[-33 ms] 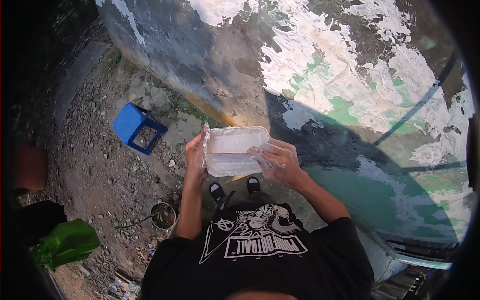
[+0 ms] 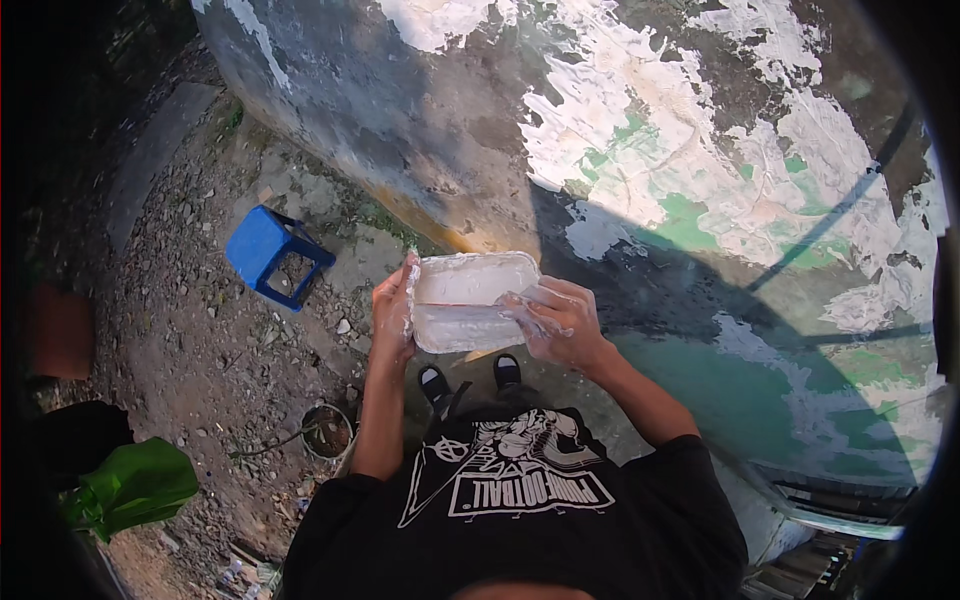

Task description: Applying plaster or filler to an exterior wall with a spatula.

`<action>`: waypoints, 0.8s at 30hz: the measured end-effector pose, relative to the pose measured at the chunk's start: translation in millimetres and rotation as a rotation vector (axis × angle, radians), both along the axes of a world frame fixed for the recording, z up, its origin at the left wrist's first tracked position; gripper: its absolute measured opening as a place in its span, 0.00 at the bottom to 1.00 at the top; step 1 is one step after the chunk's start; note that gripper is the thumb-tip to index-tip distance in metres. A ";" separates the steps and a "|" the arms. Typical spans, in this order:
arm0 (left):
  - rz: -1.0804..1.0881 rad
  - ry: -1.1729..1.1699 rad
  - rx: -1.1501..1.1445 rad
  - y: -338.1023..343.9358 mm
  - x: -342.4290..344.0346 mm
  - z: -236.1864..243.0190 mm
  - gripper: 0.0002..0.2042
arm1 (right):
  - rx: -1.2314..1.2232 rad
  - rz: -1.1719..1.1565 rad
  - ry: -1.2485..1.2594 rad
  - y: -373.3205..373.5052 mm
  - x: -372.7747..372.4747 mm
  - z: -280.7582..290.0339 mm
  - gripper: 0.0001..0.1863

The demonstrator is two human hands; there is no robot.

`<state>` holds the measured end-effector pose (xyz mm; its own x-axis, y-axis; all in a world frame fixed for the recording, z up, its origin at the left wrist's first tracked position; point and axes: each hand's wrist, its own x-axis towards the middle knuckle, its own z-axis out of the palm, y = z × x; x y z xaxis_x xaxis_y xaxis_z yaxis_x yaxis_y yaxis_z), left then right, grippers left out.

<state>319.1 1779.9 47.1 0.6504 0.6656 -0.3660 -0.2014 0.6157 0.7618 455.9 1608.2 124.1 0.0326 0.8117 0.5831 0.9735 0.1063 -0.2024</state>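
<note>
My left hand (image 2: pixel 393 312) is closed on the left rim of a white rectangular tray (image 2: pixel 475 262), held level with my waist. White paste coats the tray's rim and inside. A flat, pale putty spreader (image 2: pixel 465 328) with a thin reddish upper edge seems to lie across the near half of the tray. At the tray's right end my right hand (image 2: pixel 558 318), its fingers smeared white, is closed on the spreader; the fingers hide the gripped part. Beyond the tray rises a wall (image 2: pixel 690 150) with white paste patches over grey and green.
A blue plastic stool (image 2: pixel 275 250) stands on the gravelly ground to the left. Nearer me is a round bucket (image 2: pixel 327 432) with a stick by it. Green sheeting (image 2: pixel 140 485) lies at the lower left. My dark sandals (image 2: pixel 507 370) show below the tray.
</note>
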 end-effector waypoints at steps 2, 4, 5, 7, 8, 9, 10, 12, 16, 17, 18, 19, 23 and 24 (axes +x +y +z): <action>0.000 0.027 0.016 -0.3 -0.3 1.3 0.18 | 0.081 -0.024 0.017 -2.8 1.2 6.9 0.19; -0.033 0.000 -0.011 -0.1 -0.6 1.6 0.18 | 0.089 -0.050 0.002 -2.2 2.4 6.6 0.19; -0.036 -0.001 -0.011 -1.6 -0.4 3.3 0.18 | 0.097 -0.081 -0.015 -3.2 2.9 7.1 0.19; -0.051 0.029 0.064 -6.3 -0.3 6.7 0.18 | 0.063 -0.062 0.002 -3.9 1.5 2.4 0.18; -0.047 0.030 0.066 -6.8 -1.5 5.7 0.18 | 0.031 -0.031 0.023 -2.0 0.6 0.3 0.18; -0.039 0.019 0.041 -7.3 -2.4 4.0 0.18 | 0.032 -0.027 0.023 -3.5 1.2 1.8 0.18; -0.031 0.008 0.015 -7.3 -2.8 3.0 0.18 | 0.068 -0.045 0.035 -6.5 2.2 5.8 0.18; -0.027 -0.005 -0.015 -8.0 -0.9 6.1 0.18 | 0.100 -0.065 0.049 -10.9 0.0 7.5 0.18; -0.032 0.004 0.008 -9.5 -1.7 2.9 0.19 | -0.001 -0.019 0.004 -15.6 -4.5 9.0 0.19; -0.032 0.004 0.008 -10.3 -0.8 3.5 0.19 | 0.002 -0.006 0.017 -16.7 -4.7 11.2 0.19; -0.039 -0.015 -0.007 -11.3 0.4 5.0 0.19 | 0.002 -0.006 0.017 -17.0 -5.6 12.6 0.19; -0.046 -0.034 -0.022 -12.0 0.9 6.3 0.19 | 0.001 -0.014 0.007 -16.8 -6.9 13.7 0.19; -0.106 -0.021 0.118 -17.4 0.9 13.2 0.20 | 0.031 -0.004 0.030 -16.3 -7.9 10.8 0.19; -0.105 0.025 0.108 -19.6 0.7 16.6 0.22 | 0.032 -0.006 0.028 -16.6 -5.6 12.8 0.19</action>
<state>319.9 1760.4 63.7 0.7102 0.6308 -0.3125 -0.1204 0.5462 0.8289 450.3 1591.5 136.9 0.0537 0.7924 0.6076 0.9681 0.1077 -0.2261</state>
